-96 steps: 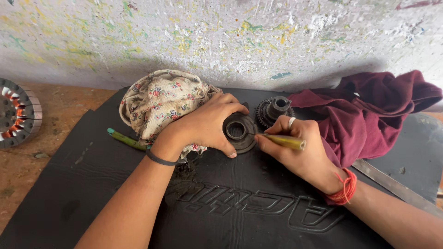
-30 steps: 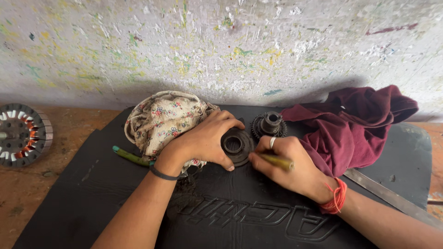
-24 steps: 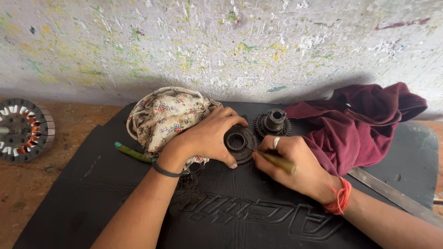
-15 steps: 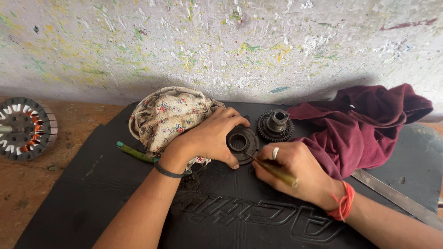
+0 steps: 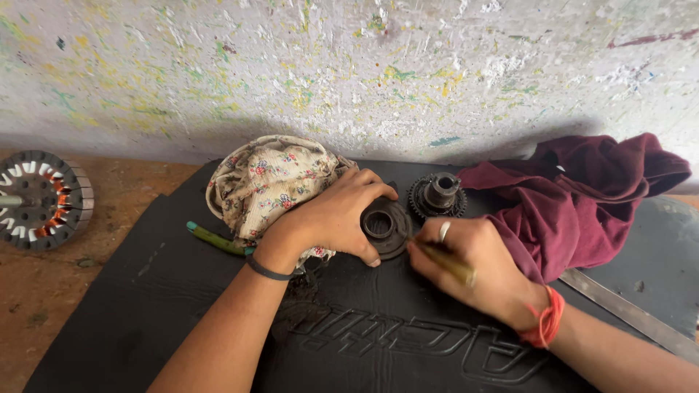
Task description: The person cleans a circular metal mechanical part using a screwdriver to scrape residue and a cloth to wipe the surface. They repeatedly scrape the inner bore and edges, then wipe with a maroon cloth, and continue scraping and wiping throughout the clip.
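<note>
A dark round metal housing (image 5: 384, 227) lies at the centre of the frame on a black rubber mat (image 5: 145, 306), pinned under the fingers of the left hand (image 5: 331, 218). Just right of it, the right hand (image 5: 477, 269) grips a yellow-handled tool (image 5: 450, 263), tip at the housing's edge. A toothed gear (image 5: 437, 195) sits behind; floral cloth (image 5: 269, 182) left, maroon cloth (image 5: 582, 204) right.

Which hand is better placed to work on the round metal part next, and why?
Probably the right hand: it holds the tool with its tip at the part. The left hand is busy steadying that part on the mat.
</note>
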